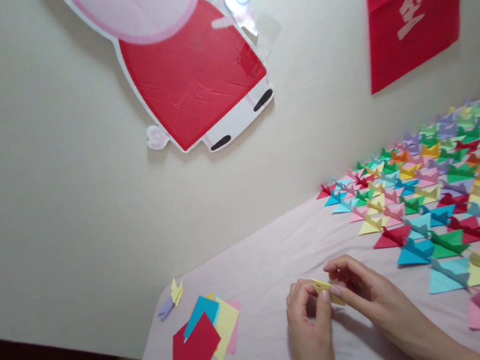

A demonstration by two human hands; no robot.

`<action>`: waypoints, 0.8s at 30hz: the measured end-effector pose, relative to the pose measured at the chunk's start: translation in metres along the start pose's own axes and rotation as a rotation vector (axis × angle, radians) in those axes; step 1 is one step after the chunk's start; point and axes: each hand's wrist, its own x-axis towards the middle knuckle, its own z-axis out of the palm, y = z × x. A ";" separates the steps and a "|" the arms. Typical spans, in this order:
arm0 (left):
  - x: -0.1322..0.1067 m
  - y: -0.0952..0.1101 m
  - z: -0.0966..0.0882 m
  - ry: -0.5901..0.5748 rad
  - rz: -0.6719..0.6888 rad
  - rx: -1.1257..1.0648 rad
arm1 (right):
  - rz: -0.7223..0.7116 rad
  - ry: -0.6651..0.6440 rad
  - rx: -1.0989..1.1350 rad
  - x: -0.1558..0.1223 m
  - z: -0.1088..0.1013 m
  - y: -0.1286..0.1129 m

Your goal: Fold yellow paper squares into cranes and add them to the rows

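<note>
A small piece of yellow folded paper (336,297) is held just above the pale sheet (254,274). My left hand (307,311) pinches its left end between thumb and fingers. From the other side, my right hand (364,288) has its thumb against the paper near the middle. The fingers of that hand curl above and behind it, and its index finger stands off the paper. Part of the paper is covered by my fingers, so its full folded shape does not show.
Rows of folded paper birds (448,245) in many colours spread over the right side. Loose coloured paper squares (204,345) lie overlapping at the left, with two small folded pieces (172,301) behind them. A wall with a red-bodied cartoon cutout (195,78) and red banner (419,9) rises behind.
</note>
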 end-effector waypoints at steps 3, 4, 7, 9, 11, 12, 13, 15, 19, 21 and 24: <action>-0.001 0.002 0.001 0.000 -0.009 0.002 | 0.018 -0.059 0.004 0.000 0.000 -0.004; -0.001 0.003 0.001 0.001 -0.023 0.002 | 0.019 -0.061 0.005 -0.001 0.000 -0.006; -0.001 0.001 0.002 0.020 -0.061 -0.008 | 0.026 -0.044 -0.003 -0.001 0.000 -0.011; 0.000 0.000 0.002 0.035 -0.061 -0.014 | 0.025 -0.048 -0.008 -0.001 0.000 -0.013; 0.000 -0.001 0.002 0.028 -0.044 -0.005 | 0.013 -0.050 -0.013 0.000 -0.001 -0.013; 0.000 -0.001 0.001 0.020 -0.035 0.004 | 0.006 -0.049 -0.018 0.000 -0.001 -0.013; 0.000 -0.001 0.001 0.009 -0.028 0.013 | 0.000 -0.047 -0.023 0.000 -0.001 -0.013; 0.000 0.000 0.001 -0.007 -0.024 0.033 | -0.004 -0.043 -0.026 0.000 -0.001 -0.013; -0.001 0.003 0.002 -0.012 -0.034 0.043 | 0.008 -0.037 -0.018 0.000 -0.002 -0.012; 0.000 0.004 0.002 -0.019 -0.027 0.034 | 0.007 -0.037 -0.021 0.000 -0.002 -0.011; 0.000 0.005 0.002 -0.022 -0.008 0.043 | 0.011 -0.036 -0.015 0.000 -0.002 -0.011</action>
